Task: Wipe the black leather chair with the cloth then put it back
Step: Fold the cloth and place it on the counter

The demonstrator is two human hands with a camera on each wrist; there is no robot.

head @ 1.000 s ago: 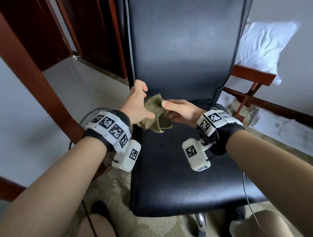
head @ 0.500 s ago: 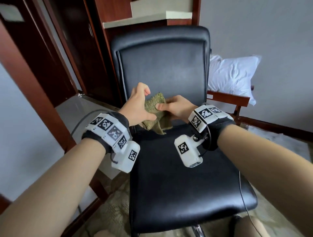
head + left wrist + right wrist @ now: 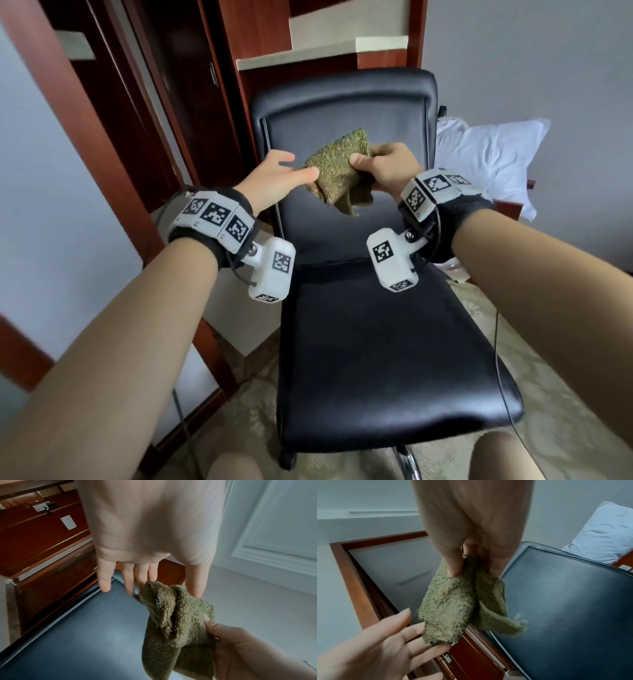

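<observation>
While the right hand (image 3: 383, 168) pinches the cloth (image 3: 337, 171), the left hand (image 3: 274, 178) stays unclenched.

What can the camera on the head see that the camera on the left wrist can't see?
Only the head view shows the chair's seat, the white pillow and both wrist cameras. Only the left wrist view shows the white paneled wall and a metal plate on the wood. Both show the green cloth pinched by the right hand, the left hand with straight fingers beside it, and the black chair back.
</observation>
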